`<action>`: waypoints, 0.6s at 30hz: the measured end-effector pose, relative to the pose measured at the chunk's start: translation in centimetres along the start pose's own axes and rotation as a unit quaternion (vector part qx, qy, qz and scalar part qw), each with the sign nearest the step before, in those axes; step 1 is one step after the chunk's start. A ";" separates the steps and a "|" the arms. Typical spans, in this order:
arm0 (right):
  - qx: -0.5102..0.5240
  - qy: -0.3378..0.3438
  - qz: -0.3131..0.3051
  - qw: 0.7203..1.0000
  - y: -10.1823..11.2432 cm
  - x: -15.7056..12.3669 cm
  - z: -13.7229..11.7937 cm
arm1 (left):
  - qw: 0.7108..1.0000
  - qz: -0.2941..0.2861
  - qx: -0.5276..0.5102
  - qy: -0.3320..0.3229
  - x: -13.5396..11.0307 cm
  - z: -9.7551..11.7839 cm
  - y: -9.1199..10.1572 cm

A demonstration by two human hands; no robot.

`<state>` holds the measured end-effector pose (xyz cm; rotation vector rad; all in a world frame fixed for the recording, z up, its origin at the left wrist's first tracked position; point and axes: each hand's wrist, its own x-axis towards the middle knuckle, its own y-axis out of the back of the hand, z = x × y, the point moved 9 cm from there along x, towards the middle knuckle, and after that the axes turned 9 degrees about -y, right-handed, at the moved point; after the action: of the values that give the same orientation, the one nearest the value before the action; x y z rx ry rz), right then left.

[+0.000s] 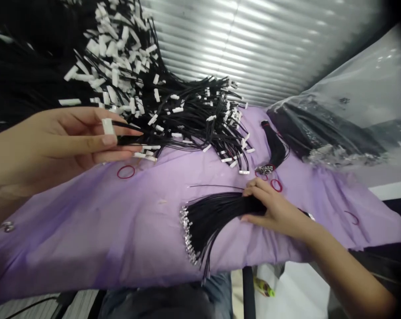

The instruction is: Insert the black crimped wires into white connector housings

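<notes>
My left hand (59,141) is raised at the left, its fingers pinched on a black wire with a white connector (108,126) at its end. It hovers beside a large heap of black wires with white connectors (174,110). My right hand (273,208) rests on the purple cloth (87,226), fingers closed around a bundle of black wires (213,217) whose metal-tipped ends fan out toward the left.
Red rubber bands (125,172) lie on the cloth, with more red rubber bands (276,184) near my right hand. A smaller tied wire bundle (274,148) lies farther back. A clear plastic bag (346,115) of wires sits at the right. Corrugated metal wall (253,40) behind.
</notes>
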<state>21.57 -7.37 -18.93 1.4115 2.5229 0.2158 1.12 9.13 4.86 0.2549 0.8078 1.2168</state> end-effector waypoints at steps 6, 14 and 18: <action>-0.020 0.031 -0.021 0.999 0.4 -0.3 -1.3 | 0.995 -0.015 -0.007 0.100 -0.8 -2.5 -1.3; -0.041 0.098 0.121 0.987 2.8 4.9 -8.1 | 0.955 -0.147 -0.213 0.145 0.0 -2.1 -12.4; 0.008 0.056 0.331 0.942 7.4 4.5 -6.5 | 0.948 -0.204 -0.243 0.005 1.9 2.8 -15.9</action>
<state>23.54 0.32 -11.52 2.2658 2.0296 0.3989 14.85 5.82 -3.11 -0.3108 0.5109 0.9829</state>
